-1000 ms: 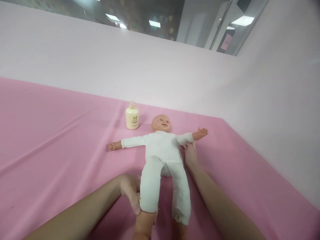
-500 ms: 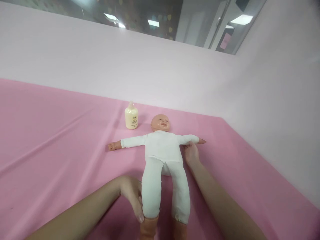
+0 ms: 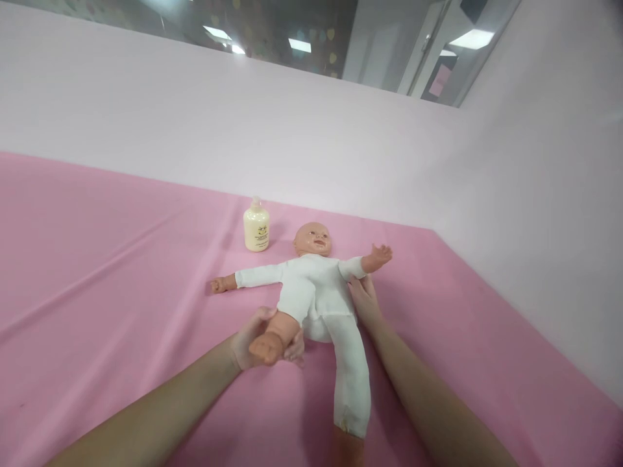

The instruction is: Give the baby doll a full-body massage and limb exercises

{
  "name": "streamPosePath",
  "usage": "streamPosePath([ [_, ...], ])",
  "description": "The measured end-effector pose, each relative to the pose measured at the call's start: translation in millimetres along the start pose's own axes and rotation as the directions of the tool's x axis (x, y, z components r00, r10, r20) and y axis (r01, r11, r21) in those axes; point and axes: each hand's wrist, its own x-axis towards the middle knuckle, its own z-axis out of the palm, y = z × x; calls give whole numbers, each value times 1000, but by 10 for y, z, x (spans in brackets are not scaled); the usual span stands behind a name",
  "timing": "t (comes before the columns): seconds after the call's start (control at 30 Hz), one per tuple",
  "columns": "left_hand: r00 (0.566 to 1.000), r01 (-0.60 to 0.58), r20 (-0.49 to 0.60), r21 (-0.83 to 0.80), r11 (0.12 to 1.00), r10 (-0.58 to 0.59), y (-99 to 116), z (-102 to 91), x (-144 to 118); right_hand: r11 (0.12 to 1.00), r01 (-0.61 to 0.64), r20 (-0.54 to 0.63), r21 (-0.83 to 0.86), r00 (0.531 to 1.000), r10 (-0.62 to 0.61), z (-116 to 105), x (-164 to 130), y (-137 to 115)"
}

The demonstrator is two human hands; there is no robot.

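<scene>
A baby doll (image 3: 335, 295) with a white cloth body lies on its back, head away from me. My left hand (image 3: 253, 331) is wrapped round its leg (image 3: 282, 324) on my left, fingers passing underneath, and holds it raised with the foot towards me. At the doll's other side, my right hand (image 3: 365, 295) grips the upraised arm (image 3: 355, 266) from below; part of its fingers is hidden behind the sleeve. The doll's other leg (image 3: 351, 376) lies straight, and its other arm (image 3: 257, 275) is stretched out flat.
A pale yellow bottle (image 3: 256, 228) with a printed label stands beyond the doll, left of its head. Under everything is a pink sheet (image 3: 121, 259) with creases. White walls (image 3: 219, 123) rise behind and to the right, with a window (image 3: 272, 39) above.
My left hand has lifted the doll's leg from lying flat and bent it up towards the body. My right hand has raised the doll's arm and shifted slightly left.
</scene>
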Motion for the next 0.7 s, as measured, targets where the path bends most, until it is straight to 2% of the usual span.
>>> streamPosePath([
  [0.1, 995, -32, -99, -65, 997, 25, 50, 41, 21, 984, 108, 175, -141, 981, -82, -20, 2, -21],
  [0.2, 981, -46, -190, -94, 994, 27, 56, 62, 34, 946, 216, 279, -243, 949, -145, -43, 29, -22],
  [0.37, 964, -47, -265, -114, 992, 15, 40, 51, 49, 918, 278, 326, -284, 928, -180, -51, 36, -20],
  [0.5, 966, -29, -257, -82, 996, 6, 40, 37, 49, 910, 291, 341, -294, 922, -185, -47, 31, -31],
  [0.7, 969, -13, -248, -15, 1000, 9, 22, 78, 36, 931, 253, 309, -262, 936, -167, -46, 48, -3],
])
